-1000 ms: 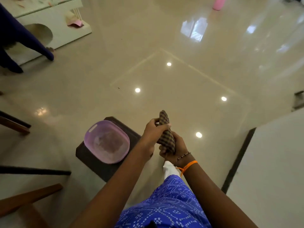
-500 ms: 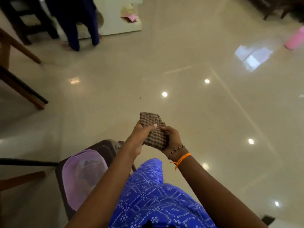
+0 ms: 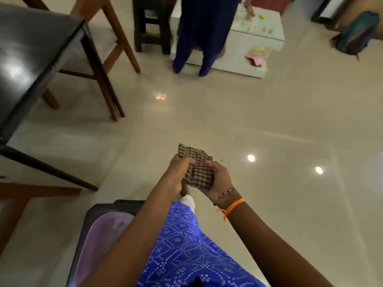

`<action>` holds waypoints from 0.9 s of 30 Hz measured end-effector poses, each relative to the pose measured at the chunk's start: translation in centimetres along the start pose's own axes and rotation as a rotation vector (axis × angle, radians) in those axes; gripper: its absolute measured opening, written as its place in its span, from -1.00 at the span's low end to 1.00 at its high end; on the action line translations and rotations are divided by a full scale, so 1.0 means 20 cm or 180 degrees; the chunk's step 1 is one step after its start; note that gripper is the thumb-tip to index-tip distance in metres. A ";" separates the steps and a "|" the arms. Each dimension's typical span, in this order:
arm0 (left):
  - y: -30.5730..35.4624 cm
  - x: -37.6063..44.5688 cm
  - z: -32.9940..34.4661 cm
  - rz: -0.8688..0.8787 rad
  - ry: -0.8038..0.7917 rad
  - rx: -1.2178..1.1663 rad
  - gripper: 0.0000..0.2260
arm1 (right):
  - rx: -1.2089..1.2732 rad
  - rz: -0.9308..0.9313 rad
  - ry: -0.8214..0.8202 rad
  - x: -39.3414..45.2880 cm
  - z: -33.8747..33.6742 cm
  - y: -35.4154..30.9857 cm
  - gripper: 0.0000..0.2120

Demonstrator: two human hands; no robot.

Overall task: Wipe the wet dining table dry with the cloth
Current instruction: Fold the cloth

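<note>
Since half a second ago the view has turned to the left: the dark counter (image 3: 31, 59) now fills the upper left corner, and the standing person in dark blue clothes (image 3: 204, 32) has come to the top middle. Both hands have stayed together on the cloth, in front of the body.

The checked brown cloth (image 3: 195, 168) is bunched up and held in the air over the pale tiled floor (image 3: 269, 112), well apart from the counter. The left hand (image 3: 178, 172) has its fingers curled around the left side of the cloth, and the right hand (image 3: 219, 179) has its fingers curled around the right and lower side. So both grips are closed on the cloth, and its upper edge stands free above the fingers. On the right wrist there are an orange thread (image 3: 233, 206) and a thin beaded bracelet (image 3: 224, 194).

Below the left forearm a lilac plastic basin (image 3: 103, 235) sits on a dark stool (image 3: 97, 210); the arm hides part of it. A wooden chair (image 3: 109, 48) stands just beside the counter. Behind the standing person is a white low cabinet (image 3: 248, 52), and a backpack (image 3: 356, 32) leans at the top right.
</note>
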State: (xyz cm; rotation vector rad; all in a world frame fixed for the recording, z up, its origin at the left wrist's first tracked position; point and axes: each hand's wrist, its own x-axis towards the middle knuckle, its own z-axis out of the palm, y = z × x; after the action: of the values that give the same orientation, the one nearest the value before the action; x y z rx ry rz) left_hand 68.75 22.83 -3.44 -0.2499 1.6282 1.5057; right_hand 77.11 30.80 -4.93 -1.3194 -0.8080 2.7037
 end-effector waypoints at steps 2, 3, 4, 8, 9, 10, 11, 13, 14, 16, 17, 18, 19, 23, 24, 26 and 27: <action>0.13 0.15 -0.05 -0.0023 0.0144 -0.0055 -0.75 | -0.0236 0.0074 -0.0033 0.19 0.12 -0.10 -0.72; 0.19 0.23 -0.08 -0.0015 0.0251 -0.0107 -0.72 | -0.0452 0.0136 -0.0031 0.29 0.20 -0.14 -0.73; 0.26 0.32 -0.12 -0.0012 0.0362 -0.0169 -0.69 | -0.0662 0.0221 -0.0030 0.40 0.28 -0.18 -0.73; 0.50 0.54 -0.28 -0.0040 0.0698 -0.0403 -0.71 | -0.1338 0.0432 -0.0312 0.70 0.58 -0.30 -0.71; 0.57 0.59 -0.34 -0.0030 0.0841 -0.0506 -0.71 | -0.1482 0.0420 -0.0455 0.79 0.67 -0.34 -0.71; 0.63 0.63 -0.40 -0.0025 0.0974 -0.0635 -0.71 | -0.1673 0.0433 -0.0552 0.86 0.78 -0.36 -0.72; 0.68 0.65 -0.45 0.0013 0.1031 -0.0754 -0.73 | -0.1813 0.0435 -0.0589 0.91 0.86 -0.37 -0.71; 0.76 0.67 -0.57 0.0069 0.1108 -0.0968 -0.73 | -0.2027 0.0518 -0.0643 1.01 1.01 -0.37 -0.67; 0.78 0.68 -0.62 0.0103 0.1156 -0.1092 -0.70 | -0.2147 0.0578 -0.0684 1.05 1.07 -0.36 -0.66; 0.81 0.68 -0.72 0.0170 0.1262 -0.1277 -0.69 | -0.2370 0.0643 -0.0798 1.12 1.19 -0.33 -0.65; 0.82 0.67 -0.77 0.0194 0.1364 -0.1433 -0.72 | -0.2482 0.0689 -0.0881 1.15 1.26 -0.31 -0.65; 0.81 0.66 -0.82 0.0223 0.1471 -0.1630 -0.76 | -0.2601 0.0746 -0.0967 1.17 1.32 -0.28 -0.65; 0.80 0.64 -0.87 0.0250 0.1589 -0.1865 -0.77 | -0.2729 0.0825 -0.1076 1.20 1.37 -0.24 -0.65; 0.72 0.58 -1.00 0.0238 0.2074 -0.2669 -0.71 | -0.3387 0.1200 -0.1443 1.28 1.56 -0.06 -0.58; 0.71 0.56 -1.04 0.0205 0.2232 -0.2840 -0.69 | -0.3605 0.1317 -0.1543 1.29 1.60 -0.01 -0.56; 0.68 0.52 -1.09 0.0143 0.2522 -0.3157 -0.67 | -0.3942 0.1493 -0.1719 1.28 1.68 0.08 -0.55; 0.66 0.50 -1.12 0.0132 0.2678 -0.3312 -0.66 | -0.4102 0.1573 -0.1839 1.28 1.72 0.13 -0.55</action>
State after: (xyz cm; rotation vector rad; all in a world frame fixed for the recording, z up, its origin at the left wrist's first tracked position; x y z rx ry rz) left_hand 43.82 10.27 -3.88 -1.5873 1.2186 2.3461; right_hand 35.60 19.61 -7.41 -0.7196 -2.9411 2.8994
